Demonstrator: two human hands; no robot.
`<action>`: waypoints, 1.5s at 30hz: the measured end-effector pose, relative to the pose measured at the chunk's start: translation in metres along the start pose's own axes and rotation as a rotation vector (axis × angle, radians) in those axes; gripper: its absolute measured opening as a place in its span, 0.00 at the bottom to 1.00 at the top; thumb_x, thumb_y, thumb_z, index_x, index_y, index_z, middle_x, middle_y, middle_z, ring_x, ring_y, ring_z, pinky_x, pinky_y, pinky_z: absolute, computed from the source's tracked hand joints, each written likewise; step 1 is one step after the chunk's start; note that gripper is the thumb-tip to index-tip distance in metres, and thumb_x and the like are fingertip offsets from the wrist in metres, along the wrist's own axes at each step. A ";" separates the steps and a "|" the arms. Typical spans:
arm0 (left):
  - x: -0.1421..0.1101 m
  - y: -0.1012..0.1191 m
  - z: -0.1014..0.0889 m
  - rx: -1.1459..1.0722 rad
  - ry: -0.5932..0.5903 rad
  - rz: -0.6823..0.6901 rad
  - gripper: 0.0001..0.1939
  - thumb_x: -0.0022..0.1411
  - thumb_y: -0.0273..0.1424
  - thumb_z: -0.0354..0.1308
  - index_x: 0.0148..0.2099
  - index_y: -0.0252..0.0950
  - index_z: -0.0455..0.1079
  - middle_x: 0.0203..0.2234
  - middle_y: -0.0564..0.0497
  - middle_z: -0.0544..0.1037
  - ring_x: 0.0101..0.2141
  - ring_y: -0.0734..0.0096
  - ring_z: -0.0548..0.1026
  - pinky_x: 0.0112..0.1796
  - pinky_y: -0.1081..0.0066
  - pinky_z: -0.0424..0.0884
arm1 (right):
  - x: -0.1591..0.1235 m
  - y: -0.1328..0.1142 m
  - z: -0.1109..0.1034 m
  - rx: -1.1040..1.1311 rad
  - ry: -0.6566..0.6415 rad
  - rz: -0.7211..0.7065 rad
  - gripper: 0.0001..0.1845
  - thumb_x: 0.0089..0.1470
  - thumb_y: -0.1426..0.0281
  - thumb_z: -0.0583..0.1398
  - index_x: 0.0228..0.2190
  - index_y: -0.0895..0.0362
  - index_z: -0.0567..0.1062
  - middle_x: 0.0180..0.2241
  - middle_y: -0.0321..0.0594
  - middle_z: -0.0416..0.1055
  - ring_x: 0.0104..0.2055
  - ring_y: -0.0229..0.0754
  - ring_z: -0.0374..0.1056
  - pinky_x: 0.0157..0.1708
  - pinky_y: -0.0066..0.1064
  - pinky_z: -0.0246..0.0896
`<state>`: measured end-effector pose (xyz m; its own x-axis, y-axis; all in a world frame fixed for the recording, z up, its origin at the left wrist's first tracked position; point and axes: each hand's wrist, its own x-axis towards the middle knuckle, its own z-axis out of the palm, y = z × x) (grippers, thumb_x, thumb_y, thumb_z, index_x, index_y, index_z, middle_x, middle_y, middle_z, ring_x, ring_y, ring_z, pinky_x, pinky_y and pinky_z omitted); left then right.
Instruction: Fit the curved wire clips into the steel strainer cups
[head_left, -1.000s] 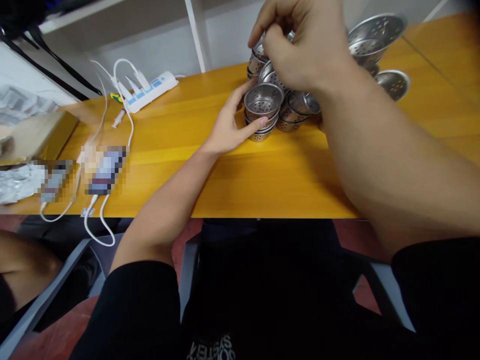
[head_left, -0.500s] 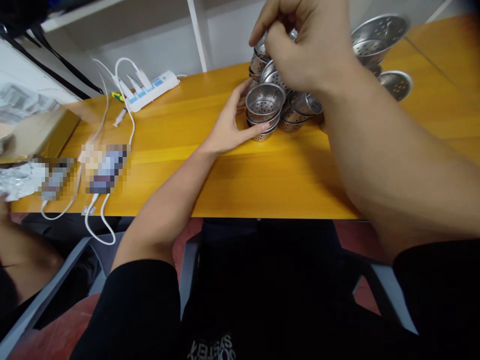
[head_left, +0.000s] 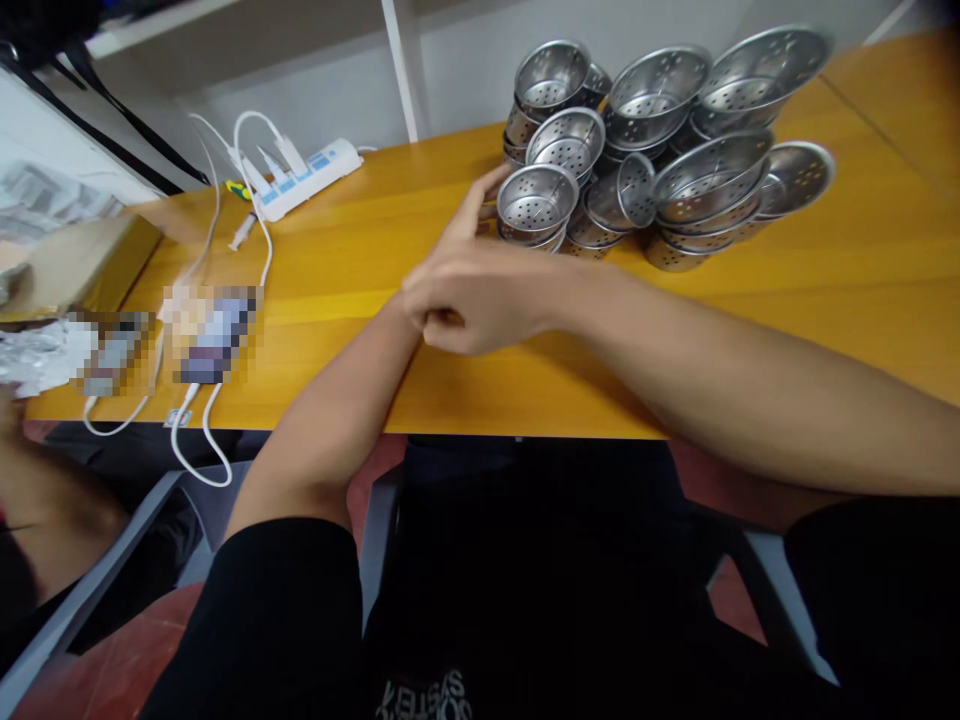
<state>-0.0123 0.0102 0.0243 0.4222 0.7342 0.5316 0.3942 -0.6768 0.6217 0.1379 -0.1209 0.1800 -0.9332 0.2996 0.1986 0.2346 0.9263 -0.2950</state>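
Note:
Stacks of perforated stainless steel cups [head_left: 537, 205] stand close together at the back of the table. My left hand [head_left: 474, 207] reaches to the nearest left stack, its visible fingers along the stack's left side; its thumb and palm are hidden behind my right hand. My right hand [head_left: 484, 298] is closed with curled fingers and crosses over my left wrist, and no object shows in it. One small cup [head_left: 636, 190] lies tilted on its side among the stacks. Wider perforated bowls [head_left: 712, 180] are piled to the right.
A white power strip [head_left: 311, 180] with plugged-in cables lies at the back left. Two blurred phones on charging cables [head_left: 225, 470] are near the left front edge. Further left are a cardboard box [head_left: 112, 260], clear plastic wrapping and another person's arm [head_left: 60, 510].
My right hand has come down from above the cups, toward me and to the left, over my left wrist. The stacks it covered now show. My left hand stays by the nearest stack.

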 end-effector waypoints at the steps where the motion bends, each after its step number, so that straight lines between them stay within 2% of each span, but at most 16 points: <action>1: -0.001 0.007 -0.006 -0.044 -0.036 0.022 0.63 0.63 0.70 0.72 0.89 0.52 0.56 0.84 0.43 0.73 0.80 0.35 0.80 0.81 0.36 0.80 | 0.002 -0.005 0.008 0.056 -0.137 0.044 0.21 0.66 0.85 0.66 0.27 0.53 0.70 0.28 0.33 0.71 0.30 0.39 0.63 0.36 0.40 0.55; 3: -0.002 0.020 -0.016 -0.098 -0.116 0.043 0.70 0.62 0.71 0.76 0.91 0.44 0.53 0.88 0.38 0.68 0.86 0.32 0.72 0.86 0.38 0.73 | 0.004 -0.008 0.022 0.167 -0.362 0.123 0.20 0.67 0.86 0.67 0.27 0.54 0.75 0.28 0.33 0.78 0.28 0.39 0.65 0.33 0.41 0.55; 5: -0.002 0.028 -0.021 -0.101 -0.165 0.030 0.71 0.66 0.73 0.76 0.92 0.40 0.52 0.89 0.32 0.66 0.87 0.29 0.70 0.86 0.34 0.70 | 0.005 -0.005 0.037 0.262 -0.487 0.137 0.18 0.69 0.83 0.70 0.28 0.55 0.79 0.30 0.34 0.82 0.29 0.40 0.68 0.32 0.42 0.55; 8: -0.002 0.027 -0.020 -0.096 -0.181 0.022 0.72 0.66 0.74 0.77 0.92 0.40 0.52 0.88 0.30 0.66 0.86 0.28 0.71 0.85 0.34 0.70 | 0.008 0.006 0.058 0.430 -0.339 0.124 0.17 0.67 0.85 0.70 0.30 0.55 0.79 0.30 0.32 0.82 0.30 0.40 0.69 0.33 0.38 0.58; 11: -0.001 0.019 -0.018 -0.111 -0.191 0.022 0.72 0.66 0.74 0.79 0.92 0.40 0.54 0.86 0.29 0.69 0.84 0.28 0.73 0.85 0.33 0.70 | 0.013 0.015 0.076 0.480 -0.182 0.098 0.25 0.67 0.89 0.67 0.24 0.53 0.72 0.24 0.27 0.73 0.27 0.37 0.62 0.36 0.36 0.56; 13: -0.001 0.015 -0.017 -0.113 -0.200 0.012 0.72 0.65 0.76 0.78 0.91 0.39 0.56 0.85 0.29 0.71 0.84 0.28 0.74 0.85 0.31 0.71 | 0.015 0.019 0.084 0.483 -0.127 0.100 0.28 0.67 0.88 0.66 0.22 0.52 0.68 0.22 0.26 0.69 0.27 0.36 0.58 0.36 0.37 0.53; 17: -0.002 0.011 -0.014 -0.141 -0.229 0.024 0.71 0.65 0.79 0.75 0.89 0.38 0.59 0.83 0.28 0.72 0.83 0.29 0.75 0.84 0.33 0.71 | 0.014 0.020 0.091 0.489 -0.069 0.095 0.28 0.68 0.86 0.67 0.21 0.52 0.68 0.21 0.26 0.68 0.26 0.36 0.56 0.36 0.39 0.51; 21: -0.003 0.009 -0.010 -0.182 -0.229 0.020 0.70 0.64 0.79 0.76 0.87 0.37 0.61 0.82 0.28 0.74 0.82 0.32 0.76 0.85 0.36 0.71 | 0.013 0.022 0.092 0.493 -0.053 0.079 0.30 0.71 0.84 0.67 0.21 0.52 0.66 0.20 0.26 0.67 0.25 0.36 0.55 0.37 0.39 0.51; 26: -0.005 0.004 0.001 -0.222 -0.206 -0.020 0.69 0.62 0.73 0.81 0.86 0.36 0.64 0.84 0.27 0.73 0.85 0.29 0.74 0.88 0.32 0.67 | 0.014 0.023 0.093 0.468 -0.056 0.082 0.30 0.71 0.81 0.67 0.20 0.51 0.65 0.19 0.26 0.65 0.25 0.37 0.53 0.36 0.40 0.48; 30: -0.006 0.003 0.007 -0.242 -0.199 -0.049 0.67 0.62 0.67 0.85 0.87 0.34 0.65 0.83 0.26 0.76 0.83 0.28 0.76 0.87 0.30 0.69 | 0.014 0.024 0.094 0.473 -0.059 0.086 0.29 0.70 0.82 0.68 0.20 0.53 0.67 0.18 0.26 0.65 0.25 0.36 0.52 0.35 0.40 0.48; 35: -0.005 0.008 0.002 -0.241 -0.188 -0.055 0.64 0.61 0.68 0.85 0.83 0.34 0.70 0.79 0.25 0.80 0.79 0.26 0.80 0.84 0.25 0.74 | 0.012 0.026 0.097 0.499 -0.051 0.091 0.29 0.71 0.81 0.68 0.20 0.53 0.67 0.19 0.26 0.66 0.25 0.35 0.52 0.35 0.39 0.48; 39: -0.004 0.004 -0.004 -0.237 -0.182 -0.046 0.68 0.57 0.74 0.84 0.82 0.35 0.70 0.77 0.26 0.81 0.78 0.27 0.81 0.83 0.26 0.75 | 0.013 0.026 0.097 0.508 -0.024 0.077 0.30 0.72 0.81 0.67 0.20 0.53 0.66 0.19 0.26 0.65 0.26 0.35 0.52 0.35 0.39 0.48; 42: -0.004 0.001 -0.006 -0.195 -0.123 -0.026 0.74 0.56 0.79 0.82 0.85 0.36 0.64 0.82 0.25 0.75 0.83 0.27 0.75 0.87 0.29 0.69 | 0.014 0.024 0.095 0.502 -0.035 0.095 0.31 0.72 0.81 0.67 0.20 0.52 0.64 0.19 0.26 0.64 0.25 0.35 0.53 0.35 0.39 0.48; 45: -0.002 0.003 -0.007 -0.116 -0.077 -0.007 0.77 0.57 0.77 0.82 0.91 0.41 0.56 0.88 0.28 0.65 0.88 0.27 0.66 0.89 0.31 0.64 | 0.014 0.022 0.093 0.497 -0.047 0.109 0.32 0.72 0.81 0.67 0.20 0.51 0.63 0.19 0.26 0.64 0.25 0.36 0.53 0.35 0.39 0.48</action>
<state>-0.0179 0.0068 0.0290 0.4826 0.7299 0.4841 0.3023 -0.6576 0.6901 0.1044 -0.1175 0.0893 -0.9245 0.3671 0.1032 0.1840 0.6664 -0.7226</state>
